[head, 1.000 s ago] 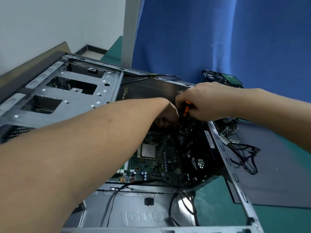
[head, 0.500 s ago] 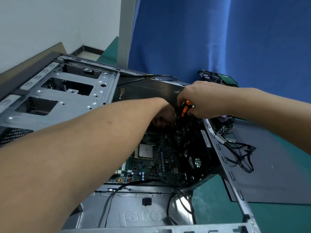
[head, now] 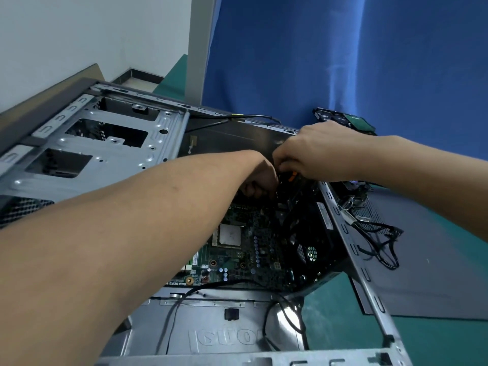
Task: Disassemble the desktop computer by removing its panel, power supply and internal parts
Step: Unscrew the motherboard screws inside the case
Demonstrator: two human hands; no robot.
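Against blue cloth (head: 317, 62), right hand (head: 317, 151) grips orange-black screwdriver (head: 291, 177).

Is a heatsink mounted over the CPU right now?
No, the processor sits bare on the motherboard, its metal top fully exposed with nothing mounted over it.

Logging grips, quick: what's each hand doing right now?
Left hand: fingers curled, anything held is hidden; cannot tell.
Right hand: grips the orange-handled screwdriver.
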